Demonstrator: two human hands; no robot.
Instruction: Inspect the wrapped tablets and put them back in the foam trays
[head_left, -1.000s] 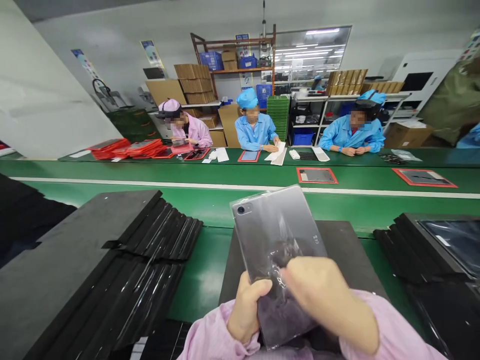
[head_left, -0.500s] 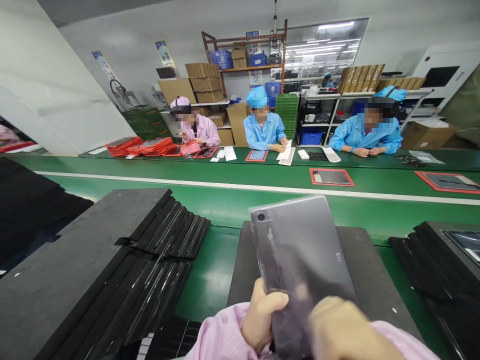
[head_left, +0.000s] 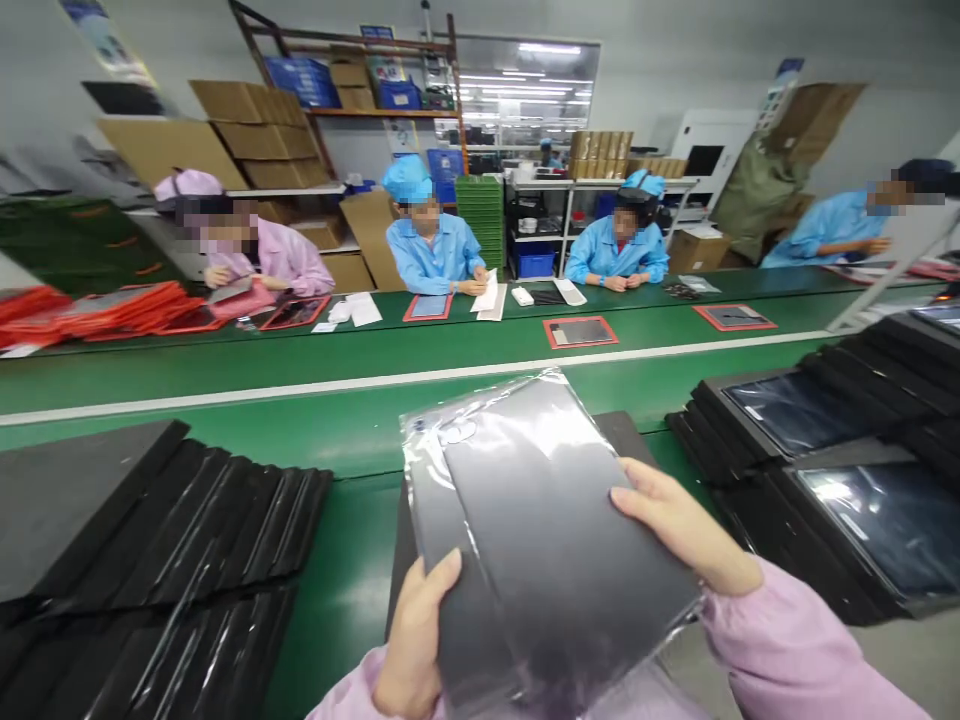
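Observation:
Between my hands, a grey tablet point(head_left: 540, 520) in a clear plastic sleeve is held up, its camera corner at the far left. My left hand point(head_left: 420, 625) grips the lower left edge, thumb on top. My right hand point(head_left: 679, 520) is closed on the right edge, thumb also on top. A slanting line runs down the tablet's back; I cannot tell whether it is a fold in the sleeve or another edge. Glare covers part of the sleeve. Beneath the tablet lies a dark foam pad point(head_left: 397, 570), mostly hidden.
Stacked black foam trays point(head_left: 135, 560) stand at the left. More black trays hold tablets point(head_left: 870, 520) at the right. Across the green bench point(head_left: 322, 430), several co-workers sit; tablets in red frames point(head_left: 580, 332) lie before them. Red frames point(head_left: 127, 312) are piled at the far left.
My view has swung right. My right hand, blurred over the tablet's lower part before, now grips its right edge. The tablet's back shows more glare and a loose sleeve edge.

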